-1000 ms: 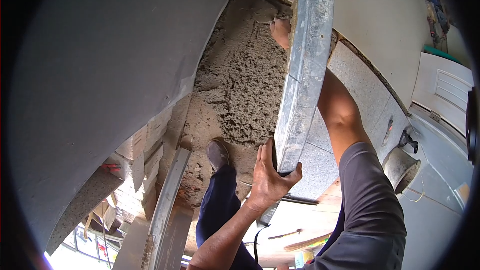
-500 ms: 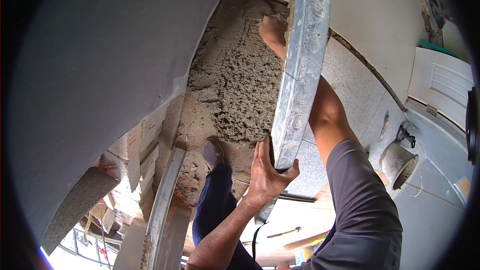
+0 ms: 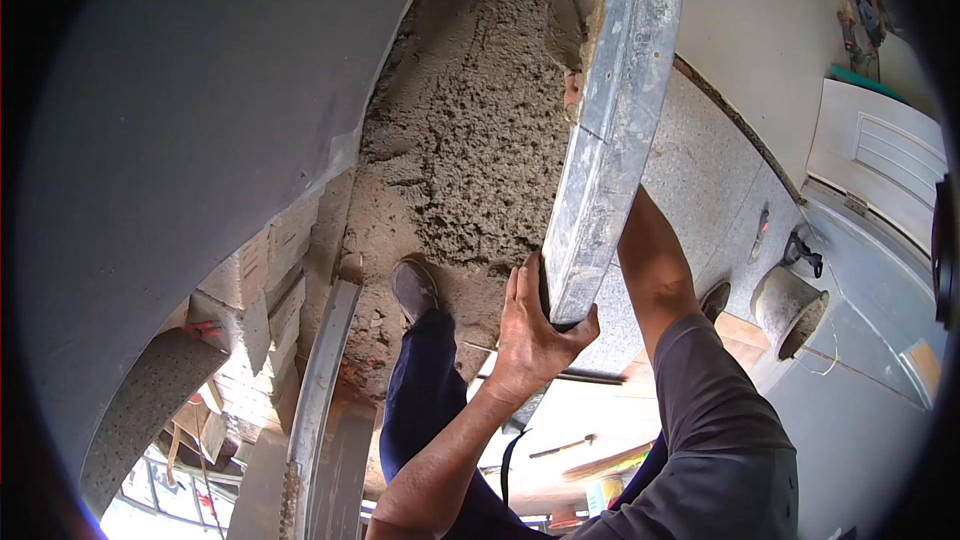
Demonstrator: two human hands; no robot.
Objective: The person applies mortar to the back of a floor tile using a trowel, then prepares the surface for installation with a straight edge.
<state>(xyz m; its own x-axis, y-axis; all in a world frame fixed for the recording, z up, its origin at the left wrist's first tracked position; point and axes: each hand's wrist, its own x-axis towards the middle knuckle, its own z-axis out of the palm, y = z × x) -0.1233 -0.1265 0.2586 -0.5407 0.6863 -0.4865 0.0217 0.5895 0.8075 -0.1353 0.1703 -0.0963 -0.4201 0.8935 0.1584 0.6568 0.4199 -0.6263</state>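
Observation:
A long, mortar-smeared metal beam (image 3: 622, 130) runs from the top of the view down toward me, held up at a slant. My left hand (image 3: 535, 335) is closed around its near end, thumb on the right side and fingers on the left. Behind the beam passes my right forearm, hiding most of my right hand (image 3: 572, 90); only curled fingers show at the beam's left edge. Just above those fingers is a grey, mortar-coated shape that I cannot make out clearly. Wet, rough mortar (image 3: 480, 140) covers the floor left of the beam.
A grey wall (image 3: 220, 90) rises on the left, with stacked blocks (image 3: 265, 290) below it. A second metal bar (image 3: 325, 370) lies near my shoe (image 3: 413, 290). Speckled floor tiles (image 3: 700, 170) and a tipped bucket (image 3: 790, 310) are on the right.
My right hand has drawn back toward me and is now mostly behind the beam. The left hand keeps its hold on the end. The view has shifted slightly.

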